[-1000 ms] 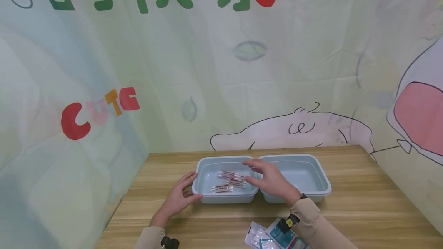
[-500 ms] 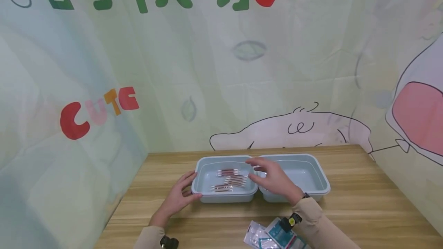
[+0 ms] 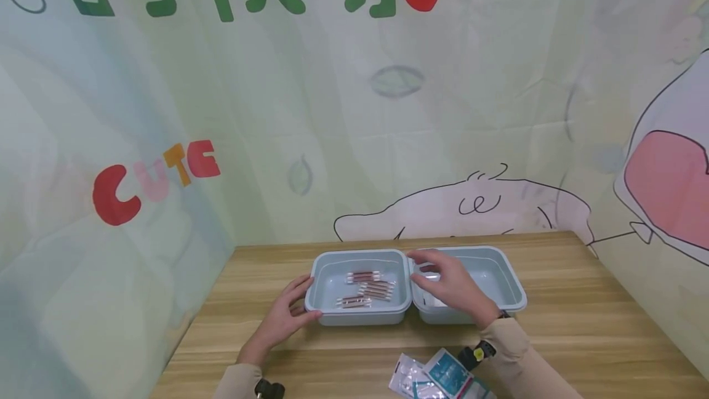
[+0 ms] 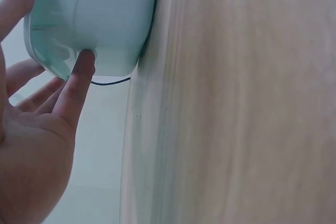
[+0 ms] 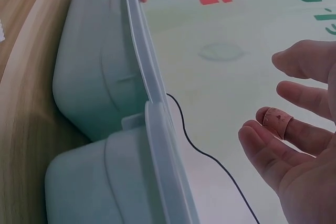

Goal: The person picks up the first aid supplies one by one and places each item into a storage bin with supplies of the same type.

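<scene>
My left hand [image 3: 281, 322] rests at the left end of the left light-blue plastic bin [image 3: 362, 319], thumb at its front corner and fingers along the side. In the left wrist view, straight fingers [image 4: 79, 80] touch the bin's wall and rim. Several cotton swabs [image 3: 376, 290] with brown sticks and white ends lie in that bin in small clear packs. My right hand [image 3: 454, 285] hovers over the left part of the right light-blue bin [image 3: 517, 300], fingers loosely bent and holding nothing. A white thing [image 3: 434, 302] shows beneath it, mostly hidden. One right-hand finger wears a band [image 5: 276, 121].
White and teal flat packets [image 3: 447, 373] lie on the wooden table [image 3: 332, 368] in front of the bins, partly beside the right forearm. The two bins stand side by side, rims nearly meeting. A printed cloth backdrop [image 3: 266, 109] rises behind the table.
My right hand has moved right, from over the left bin's right end to over the right bin. The left hand stays at the left bin. The head view has shifted slightly.
</scene>
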Demonstrator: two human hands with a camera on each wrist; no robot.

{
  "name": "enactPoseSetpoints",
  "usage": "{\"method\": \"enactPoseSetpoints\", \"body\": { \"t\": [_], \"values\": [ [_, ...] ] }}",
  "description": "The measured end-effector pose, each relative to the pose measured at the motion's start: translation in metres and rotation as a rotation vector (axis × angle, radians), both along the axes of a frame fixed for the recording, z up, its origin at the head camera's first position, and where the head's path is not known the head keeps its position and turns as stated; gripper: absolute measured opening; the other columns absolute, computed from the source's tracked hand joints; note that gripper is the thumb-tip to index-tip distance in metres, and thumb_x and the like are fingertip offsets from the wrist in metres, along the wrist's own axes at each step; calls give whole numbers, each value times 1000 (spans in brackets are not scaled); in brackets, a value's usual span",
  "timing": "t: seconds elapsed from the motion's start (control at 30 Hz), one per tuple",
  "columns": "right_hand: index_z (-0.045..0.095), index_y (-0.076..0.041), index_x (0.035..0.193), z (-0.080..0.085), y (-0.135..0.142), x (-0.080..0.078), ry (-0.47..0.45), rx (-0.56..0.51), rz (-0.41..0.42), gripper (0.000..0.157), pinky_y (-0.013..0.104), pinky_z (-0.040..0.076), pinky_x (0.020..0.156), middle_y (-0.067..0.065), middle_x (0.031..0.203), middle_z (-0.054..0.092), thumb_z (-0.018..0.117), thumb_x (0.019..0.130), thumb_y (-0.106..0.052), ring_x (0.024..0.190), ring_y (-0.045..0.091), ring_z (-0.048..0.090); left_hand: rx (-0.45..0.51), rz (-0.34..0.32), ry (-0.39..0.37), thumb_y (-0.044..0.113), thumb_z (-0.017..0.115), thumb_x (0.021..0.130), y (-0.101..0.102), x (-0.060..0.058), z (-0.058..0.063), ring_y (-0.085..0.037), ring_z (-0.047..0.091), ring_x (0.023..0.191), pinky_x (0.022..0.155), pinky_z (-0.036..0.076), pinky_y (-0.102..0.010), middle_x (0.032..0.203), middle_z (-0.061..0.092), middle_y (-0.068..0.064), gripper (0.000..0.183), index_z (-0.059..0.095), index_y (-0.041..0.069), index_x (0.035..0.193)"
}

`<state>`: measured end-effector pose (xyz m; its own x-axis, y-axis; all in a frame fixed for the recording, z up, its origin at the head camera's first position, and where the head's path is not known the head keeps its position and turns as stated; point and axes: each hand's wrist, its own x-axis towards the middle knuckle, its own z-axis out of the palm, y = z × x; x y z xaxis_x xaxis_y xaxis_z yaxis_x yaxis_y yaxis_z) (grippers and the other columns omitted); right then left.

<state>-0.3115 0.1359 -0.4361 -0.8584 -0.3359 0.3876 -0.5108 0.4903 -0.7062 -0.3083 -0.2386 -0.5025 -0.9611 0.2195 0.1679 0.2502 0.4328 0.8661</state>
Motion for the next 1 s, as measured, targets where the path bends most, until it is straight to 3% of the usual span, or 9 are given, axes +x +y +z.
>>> {"method": "enactPoseSetpoints", "body": {
  "t": [0.23, 0.5, 0.77, 1.0],
  "values": [
    [61, -10, 129, 1, 10, -1, 28, 4, -20, 42, 44, 55, 92, 8, 128, 63, 71, 89, -17, 109, 29, 65, -5, -8, 11, 19, 81, 80, -1, 0, 0, -44, 41, 135, 98, 51, -31, 157, 27, -15, 77, 43, 5, 146],
    [61, -12, 128, -1, 29, -1, 49, 0, -137, 41, 46, 55, 91, 10, 123, 66, 71, 89, -14, 109, 27, 64, -19, -4, 3, 20, 81, 80, -1, 0, 1, -43, 42, 134, 98, 51, -31, 158, 27, -15, 78, 43, 6, 146],
    [61, -7, 126, -2, 50, -3, 83, -41, -176, 38, 46, 57, 88, 17, 120, 65, 70, 88, -9, 106, 31, 64, -10, -1, -2, 17, 80, 81, -2, 1, 0, -42, 42, 135, 98, 51, -32, 158, 27, -14, 75, 44, 7, 146],
    [61, -7, 127, 0, 66, -2, 78, -12, -244, 38, 47, 57, 88, 17, 119, 66, 68, 89, -7, 106, 32, 64, -3, 7, 8, 17, 81, 80, 1, 2, 2, -41, 44, 134, 96, 53, -32, 158, 28, -15, 75, 45, 8, 145]
  ]
}}
